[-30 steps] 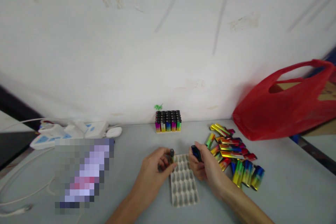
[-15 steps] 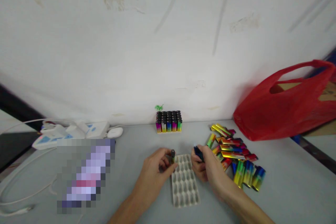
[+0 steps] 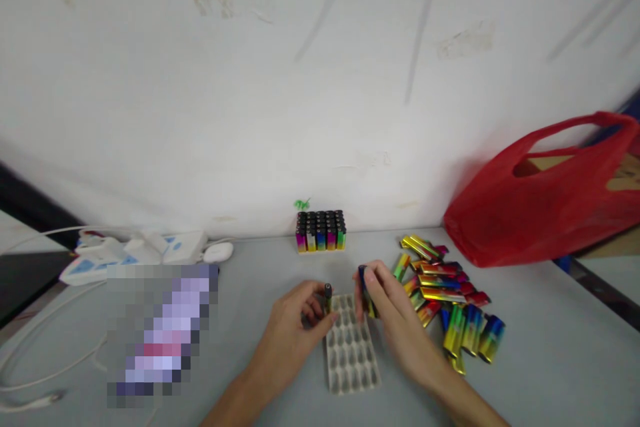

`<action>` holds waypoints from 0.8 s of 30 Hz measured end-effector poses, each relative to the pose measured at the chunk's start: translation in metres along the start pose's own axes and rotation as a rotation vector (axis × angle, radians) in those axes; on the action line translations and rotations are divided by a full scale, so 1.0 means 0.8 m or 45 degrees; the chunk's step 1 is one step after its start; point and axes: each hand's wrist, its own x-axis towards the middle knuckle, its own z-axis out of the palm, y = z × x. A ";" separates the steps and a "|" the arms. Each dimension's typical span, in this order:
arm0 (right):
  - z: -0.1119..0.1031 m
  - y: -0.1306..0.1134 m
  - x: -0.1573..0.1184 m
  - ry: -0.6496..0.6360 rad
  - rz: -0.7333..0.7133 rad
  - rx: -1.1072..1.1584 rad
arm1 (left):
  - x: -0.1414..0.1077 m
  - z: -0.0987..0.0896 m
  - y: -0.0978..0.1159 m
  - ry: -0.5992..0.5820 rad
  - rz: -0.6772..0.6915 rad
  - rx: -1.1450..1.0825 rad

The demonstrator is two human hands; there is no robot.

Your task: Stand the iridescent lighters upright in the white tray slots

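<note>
A pale tray with rows of small hollows lies on the grey table. At its far left corner my left hand has its fingers round a dark-topped lighter, which stands upright. My right hand, above the tray's far right edge, grips a blue and yellow lighter held nearly upright. Shiny coloured lighters lie in a loose pile to the right of my right hand. Against the wall, a block of black-topped lighters stands upright in rows.
A red plastic bag rests at the back right. On the left are a white power strip with cables, a white plug-like object and a pixelated purple item. The wall closes off the back.
My right hand has moved left and slightly up to the tray's far right corner, and its lighter has turned more upright. My left hand has stayed almost still.
</note>
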 end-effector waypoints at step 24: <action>0.001 0.000 -0.002 -0.228 -0.351 -0.537 | 0.003 -0.005 0.008 -0.046 0.109 -0.020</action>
